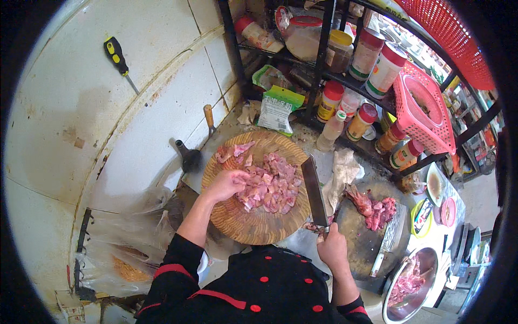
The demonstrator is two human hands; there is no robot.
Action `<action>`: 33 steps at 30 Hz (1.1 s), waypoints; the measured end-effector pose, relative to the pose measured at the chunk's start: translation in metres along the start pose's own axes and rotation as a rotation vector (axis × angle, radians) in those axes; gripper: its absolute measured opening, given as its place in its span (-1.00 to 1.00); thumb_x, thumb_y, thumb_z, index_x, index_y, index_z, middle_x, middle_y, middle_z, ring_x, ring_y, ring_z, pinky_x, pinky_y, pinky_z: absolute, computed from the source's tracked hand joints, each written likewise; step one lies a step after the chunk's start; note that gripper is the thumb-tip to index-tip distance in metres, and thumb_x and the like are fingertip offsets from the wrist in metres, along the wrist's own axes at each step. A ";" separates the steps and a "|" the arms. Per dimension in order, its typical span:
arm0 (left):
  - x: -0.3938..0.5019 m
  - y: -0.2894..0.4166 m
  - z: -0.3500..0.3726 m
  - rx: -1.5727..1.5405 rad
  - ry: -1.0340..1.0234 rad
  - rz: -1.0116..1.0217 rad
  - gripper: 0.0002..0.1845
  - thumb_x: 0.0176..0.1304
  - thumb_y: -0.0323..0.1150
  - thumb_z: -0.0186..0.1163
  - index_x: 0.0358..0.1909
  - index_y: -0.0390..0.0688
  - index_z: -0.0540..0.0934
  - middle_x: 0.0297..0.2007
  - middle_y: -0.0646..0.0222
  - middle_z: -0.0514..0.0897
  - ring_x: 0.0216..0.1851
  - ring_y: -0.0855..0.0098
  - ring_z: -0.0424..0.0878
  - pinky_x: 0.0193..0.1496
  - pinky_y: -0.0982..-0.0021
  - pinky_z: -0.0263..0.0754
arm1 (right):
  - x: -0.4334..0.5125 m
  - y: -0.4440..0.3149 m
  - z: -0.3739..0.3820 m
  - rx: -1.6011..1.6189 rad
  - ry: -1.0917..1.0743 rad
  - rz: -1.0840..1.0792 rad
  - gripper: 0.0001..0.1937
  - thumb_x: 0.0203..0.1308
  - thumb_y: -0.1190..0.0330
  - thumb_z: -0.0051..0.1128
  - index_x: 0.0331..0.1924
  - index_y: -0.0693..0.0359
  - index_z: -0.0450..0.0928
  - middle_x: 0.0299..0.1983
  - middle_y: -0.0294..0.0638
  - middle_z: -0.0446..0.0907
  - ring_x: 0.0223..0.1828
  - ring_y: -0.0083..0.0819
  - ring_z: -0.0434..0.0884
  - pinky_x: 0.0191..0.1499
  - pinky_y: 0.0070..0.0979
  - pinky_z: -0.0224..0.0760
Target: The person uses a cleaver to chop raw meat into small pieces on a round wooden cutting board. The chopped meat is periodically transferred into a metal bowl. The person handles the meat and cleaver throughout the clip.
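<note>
On a thick round wooden chopping block [226, 227] lies a heap of raw chopped meat [275, 186], pink with paler skin. My left hand [226, 185] reaches over the block's left side. Its fingertips touch the heap's left edge, and whether they pinch a piece is hidden. A larger uncut-looking strip of meat [243, 148] rests near the block's far edge. In my right hand [333, 245] is a cleaver [314, 192], gripped by its handle. Its dark blade points away from me, over or just beside the block's right rim.
Right of me, a second board [348, 251] carries darker raw meat [380, 212] and another cleaver [390, 231]. A steel bowl [433, 279] holds more meat. Behind stands a black rack [317, 87] with seasoning jars and a pink basket [425, 133]. A screwdriver [116, 56] is at the tiled wall.
</note>
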State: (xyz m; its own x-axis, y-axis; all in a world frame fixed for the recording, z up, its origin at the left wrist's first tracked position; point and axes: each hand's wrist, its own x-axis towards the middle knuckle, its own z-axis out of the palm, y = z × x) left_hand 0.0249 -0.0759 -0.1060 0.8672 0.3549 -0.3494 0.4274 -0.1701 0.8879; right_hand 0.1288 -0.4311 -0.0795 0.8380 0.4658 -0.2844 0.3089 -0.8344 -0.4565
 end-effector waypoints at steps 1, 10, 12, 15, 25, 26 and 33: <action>0.005 0.006 -0.002 0.158 0.079 0.026 -0.69 0.15 -0.49 0.23 -0.03 -0.26 0.62 -0.24 0.25 0.71 -0.18 0.39 0.67 -0.10 0.43 0.52 | 0.000 0.001 0.002 -0.020 -0.011 0.004 -0.61 0.03 0.41 0.07 -0.04 0.36 0.31 -0.49 0.22 0.58 -0.39 0.22 0.59 -0.27 0.06 0.45; 0.078 -0.022 0.041 0.464 0.346 0.099 -0.67 0.12 -0.22 0.29 -0.08 -0.10 0.65 -0.29 0.14 0.68 -0.20 0.24 0.64 -0.04 0.28 0.48 | 0.002 0.002 0.003 0.001 -0.012 -0.019 -0.62 0.04 0.39 0.09 -0.06 0.35 0.30 -0.48 0.22 0.58 -0.41 0.22 0.60 -0.29 0.07 0.45; 0.077 -0.012 0.045 0.371 0.110 0.037 -0.63 0.13 -0.12 0.28 -0.07 -0.07 0.65 -0.33 0.16 0.67 -0.25 0.25 0.63 -0.07 0.26 0.48 | 0.000 0.004 0.004 0.015 -0.005 -0.026 -0.65 0.05 0.39 0.09 -0.10 0.35 0.30 -0.50 0.23 0.58 -0.42 0.22 0.60 -0.31 0.07 0.45; 0.092 -0.001 0.050 0.504 0.317 0.138 -0.56 0.07 -0.05 0.29 -0.06 -0.06 0.65 -0.14 0.05 0.63 -0.03 0.11 0.55 0.03 0.19 0.43 | 0.000 0.002 -0.001 0.019 -0.008 -0.024 -0.66 0.05 0.39 0.09 -0.13 0.35 0.29 -0.50 0.22 0.58 -0.41 0.22 0.60 -0.32 0.07 0.45; 0.084 0.020 0.052 0.664 -0.176 0.221 -0.57 -0.06 -0.12 0.35 -0.26 -0.26 0.59 -0.18 -0.01 0.58 -0.07 0.04 0.54 -0.06 0.20 0.45 | 0.014 -0.024 0.001 -0.061 -0.090 -0.132 -0.67 0.06 0.34 0.11 -0.15 0.35 0.35 -0.44 0.19 0.61 -0.38 0.11 0.65 -0.30 -0.04 0.52; 0.070 0.025 0.047 0.687 -0.163 0.291 -0.58 -0.06 -0.14 0.35 -0.26 -0.26 0.58 -0.16 0.00 0.58 -0.05 0.04 0.54 -0.04 0.19 0.45 | 0.013 -0.033 0.007 -0.081 -0.113 -0.146 -0.67 0.05 0.34 0.11 -0.14 0.35 0.36 -0.44 0.17 0.62 -0.38 0.09 0.66 -0.29 -0.05 0.52; -0.028 0.003 0.043 0.610 0.100 0.735 -0.49 -0.07 -0.30 0.37 0.00 -0.18 0.60 0.07 0.13 0.53 0.12 0.05 0.48 0.17 0.13 0.39 | 0.005 -0.025 -0.009 0.031 -0.177 -0.235 -0.67 0.08 0.32 0.09 -0.11 0.35 0.40 -0.44 0.17 0.61 -0.35 0.14 0.65 -0.24 -0.01 0.52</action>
State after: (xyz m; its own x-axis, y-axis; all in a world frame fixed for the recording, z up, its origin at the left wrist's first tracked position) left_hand 0.0129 -0.1259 -0.1068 0.9577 0.0406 0.2849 -0.1308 -0.8203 0.5567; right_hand 0.1286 -0.4104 -0.0620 0.6531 0.6913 -0.3092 0.4688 -0.6897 -0.5518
